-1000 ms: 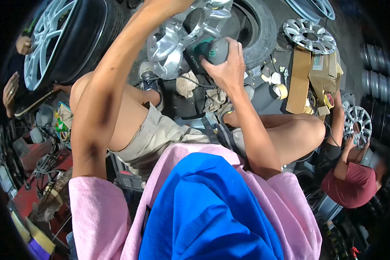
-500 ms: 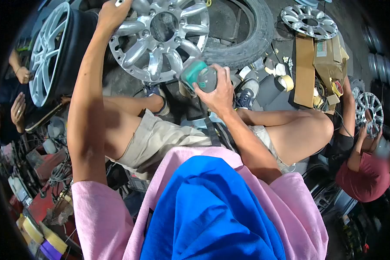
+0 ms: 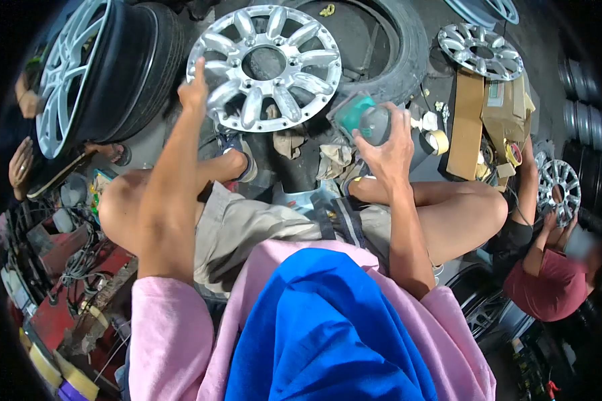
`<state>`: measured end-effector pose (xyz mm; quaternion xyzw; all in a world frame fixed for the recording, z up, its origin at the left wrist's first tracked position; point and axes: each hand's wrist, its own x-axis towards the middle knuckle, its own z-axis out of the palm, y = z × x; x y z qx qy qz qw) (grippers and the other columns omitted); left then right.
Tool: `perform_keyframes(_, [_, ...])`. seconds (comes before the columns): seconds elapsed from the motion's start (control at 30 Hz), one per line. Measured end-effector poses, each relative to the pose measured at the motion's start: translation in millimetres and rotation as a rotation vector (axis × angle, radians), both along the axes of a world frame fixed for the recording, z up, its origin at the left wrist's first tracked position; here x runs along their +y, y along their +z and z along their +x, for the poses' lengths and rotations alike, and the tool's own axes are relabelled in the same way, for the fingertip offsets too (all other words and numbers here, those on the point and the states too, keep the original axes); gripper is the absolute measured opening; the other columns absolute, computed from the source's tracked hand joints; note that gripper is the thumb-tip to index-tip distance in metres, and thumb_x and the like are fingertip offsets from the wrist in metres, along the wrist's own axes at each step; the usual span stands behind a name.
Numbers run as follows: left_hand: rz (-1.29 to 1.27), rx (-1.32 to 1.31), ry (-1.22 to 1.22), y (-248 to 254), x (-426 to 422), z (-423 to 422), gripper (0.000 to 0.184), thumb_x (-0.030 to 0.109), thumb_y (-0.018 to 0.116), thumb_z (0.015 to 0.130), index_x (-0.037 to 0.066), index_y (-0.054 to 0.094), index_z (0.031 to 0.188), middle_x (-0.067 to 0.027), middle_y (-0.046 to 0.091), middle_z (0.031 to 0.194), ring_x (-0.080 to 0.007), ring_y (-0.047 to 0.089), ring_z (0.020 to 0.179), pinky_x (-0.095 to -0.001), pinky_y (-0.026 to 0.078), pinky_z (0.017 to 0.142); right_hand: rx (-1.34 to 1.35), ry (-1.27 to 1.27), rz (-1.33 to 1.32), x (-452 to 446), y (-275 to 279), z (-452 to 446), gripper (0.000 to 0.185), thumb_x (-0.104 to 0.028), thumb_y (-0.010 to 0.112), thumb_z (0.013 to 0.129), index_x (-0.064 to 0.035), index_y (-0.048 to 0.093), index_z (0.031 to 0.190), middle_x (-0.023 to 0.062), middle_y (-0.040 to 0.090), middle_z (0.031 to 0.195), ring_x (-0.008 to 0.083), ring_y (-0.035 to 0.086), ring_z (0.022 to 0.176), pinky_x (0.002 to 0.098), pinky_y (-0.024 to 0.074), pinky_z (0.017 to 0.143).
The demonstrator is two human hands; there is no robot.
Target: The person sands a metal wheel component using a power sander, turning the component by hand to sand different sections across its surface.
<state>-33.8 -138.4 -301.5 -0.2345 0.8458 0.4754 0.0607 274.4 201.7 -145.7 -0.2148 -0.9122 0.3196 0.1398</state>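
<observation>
A polished silver wheel face point(image 3: 285, 101) with many spokes is held up in front of me. My left hand point(image 3: 192, 92) grips its left edge, one finger pointing up along the rim and the others partly hidden. My right hand point(image 3: 389, 147) is wrapped round a green and grey palm sander point(image 3: 374, 125), held just right of the wheel face and apart from it. The sander's pad side is tilted toward the upper left and slightly blurred.
A bare tire point(image 3: 408, 50) lies behind the wheel face. Another silver wheel face point(image 3: 453, 50) rests above a cardboard box point(image 3: 465, 127). At left stands a tired wheel point(image 3: 104, 73) near another person's hands. A person in a red shirt point(image 3: 548, 284) holds a wheel face at right.
The wheel face has come lower and more fully into view, and my left hand sits lower along its edge. The sander in my right hand has moved right, away from the wheel face.
</observation>
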Motion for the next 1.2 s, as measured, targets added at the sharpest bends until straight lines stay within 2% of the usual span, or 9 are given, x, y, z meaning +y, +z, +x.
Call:
perform_keyframes(0.23, [0.209,-0.172,0.064,-2.7,6.0,25.3,0.091,0.077,0.073,0.077,-0.012,0.072,0.096,-0.0177,0.071,0.090,-0.0201,0.066,0.077,-0.0338,0.052,0.072,0.092,0.030,0.040,13.5,1.2,-7.1,0.062,-0.019,0.083,0.071,-0.0029,0.056,0.124,0.0174,0.056,0.112,0.0401,0.059,0.104,0.0478,0.0499,0.088])
perform_keyframes(0.33, [0.130,-0.206,0.136,4.8,13.0,15.1,0.097,0.081,0.071,0.074,-0.012,0.073,0.101,-0.0231,0.073,0.098,-0.0268,0.071,0.091,-0.0381,0.054,0.081,0.097,0.046,0.074,11.5,3.7,-16.1,0.061,-0.019,0.083,0.071,-0.0020,0.057,0.123,0.0177,0.056,0.111,0.0404,0.059,0.103,0.0479,0.0497,0.088])
perform_keyframes(0.43, [-0.224,-0.122,0.007,1.3,15.4,-4.3,0.107,0.089,0.065,0.069,-0.007,0.074,0.116,-0.0297,0.069,0.123,-0.0393,0.065,0.121,-0.0467,0.048,0.105,0.121,0.095,0.083,14.2,-0.5,-28.3,0.061,-0.022,0.082,0.071,-0.0028,0.057,0.123,0.0183,0.056,0.110,0.0410,0.059,0.103,0.0488,0.0495,0.088])
perform_keyframes(0.73, [-0.364,-0.141,-0.259,44.5,59.4,-52.7,0.110,0.088,0.070,0.066,-0.009,0.072,0.116,-0.0261,0.071,0.122,-0.0358,0.070,0.113,-0.0442,0.055,0.094,0.012,0.126,0.141,-6.5,-17.7,-66.0,0.063,-0.030,0.082,0.069,-0.0057,0.059,0.123,0.0172,0.056,0.112,0.0407,0.060,0.106,0.0503,0.0499,0.089])
perform_keyframes(0.8, [-0.317,-0.095,-0.298,43.5,62.4,-55.9,0.108,0.090,0.067,0.065,-0.011,0.075,0.101,-0.0252,0.074,0.103,-0.0373,0.072,0.105,-0.0455,0.053,0.095,0.011,0.100,0.156,-11.2,-23.0,-76.9,0.064,-0.030,0.082,0.069,-0.0061,0.059,0.123,0.0164,0.056,0.113,0.0405,0.060,0.106,0.0502,0.0502,0.089])
perform_keyframes(0.93, [-0.419,-0.141,-0.374,25.9,60.3,-78.2,0.104,0.091,0.067,0.065,-0.009,0.076,0.095,-0.0233,0.075,0.097,-0.0363,0.073,0.099,-0.0450,0.055,0.093,-0.067,0.154,0.219,-14.5,-16.1,-120.0,0.064,-0.036,0.085,0.071,-0.0064,0.061,0.122,0.0138,0.060,0.115,0.0372,0.064,0.104,0.0469,0.0526,0.087])
perform_keyframes(1.1, [-0.414,-0.104,-0.328,39.0,66.0,-60.9,0.101,0.088,0.067,0.070,-0.007,0.076,0.102,-0.0248,0.074,0.103,-0.0380,0.072,0.106,-0.0461,0.054,0.095,-0.098,0.319,0.340,-3.8,-12.2,-152.8,0.069,-0.040,0.085,0.074,-0.0072,0.059,0.128,0.0150,0.061,0.122,0.0378,0.064,0.110,0.0476,0.0538,0.091])
perform_keyframes(1.17, [-0.421,-0.029,-0.256,62.0,76.8,-46.1,0.081,0.069,0.072,0.084,-0.006,0.074,0.113,-0.0269,0.075,0.109,-0.0368,0.073,0.106,-0.0457,0.055,0.090,-0.123,0.357,0.359,2.4,-9.2,-144.3,0.069,-0.041,0.086,0.074,-0.0072,0.059,0.128,0.0151,0.061,0.124,0.0373,0.065,0.110,0.0465,0.0534,0.091])
perform_keyframes(1.2, [-0.361,-0.108,-0.227,67.6,76.8,-45.2,0.097,0.081,0.070,0.075,-0.007,0.072,0.118,-0.0310,0.068,0.124,-0.0422,0.063,0.125,-0.0495,0.050,0.102,-0.174,0.313,0.302,8.3,-5.2,-129.9,0.070,-0.041,0.086,0.075,-0.0072,0.058,0.129,0.0152,0.061,0.122,0.0375,0.065,0.110,0.0463,0.0534,0.091])
